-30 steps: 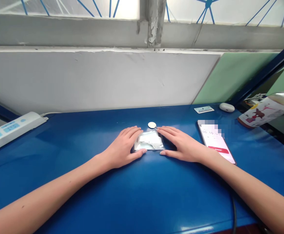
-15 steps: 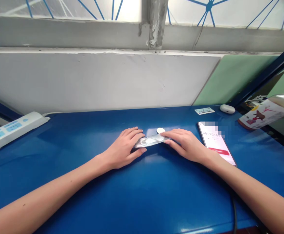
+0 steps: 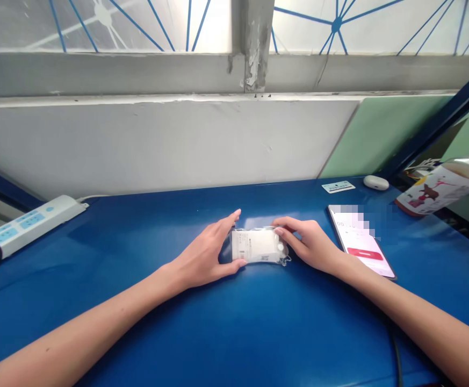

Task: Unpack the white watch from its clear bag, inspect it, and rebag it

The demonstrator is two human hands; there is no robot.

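- A person's left hand (image 3: 208,252) and right hand (image 3: 312,244) now clasp the clear packet (image 3: 256,245) by its two ends, fingers closed on it.
- Flat on the blue table (image 3: 234,333) a second ago, the packet now stands tilted up on its lower edge, printed face toward the camera.
- The small round disc that lay beyond it is no longer in sight.
- A lit phone (image 3: 363,244) lies just to the right.

A blue table (image 3: 234,333) meets a white wall (image 3: 157,145) at its far edge. A white power strip (image 3: 28,226) lies at the left. On the right a lit phone (image 3: 365,250) lies flat, with a small card (image 3: 338,186) and a white oval case (image 3: 376,183) beyond it and a labelled bottle (image 3: 439,191) further right
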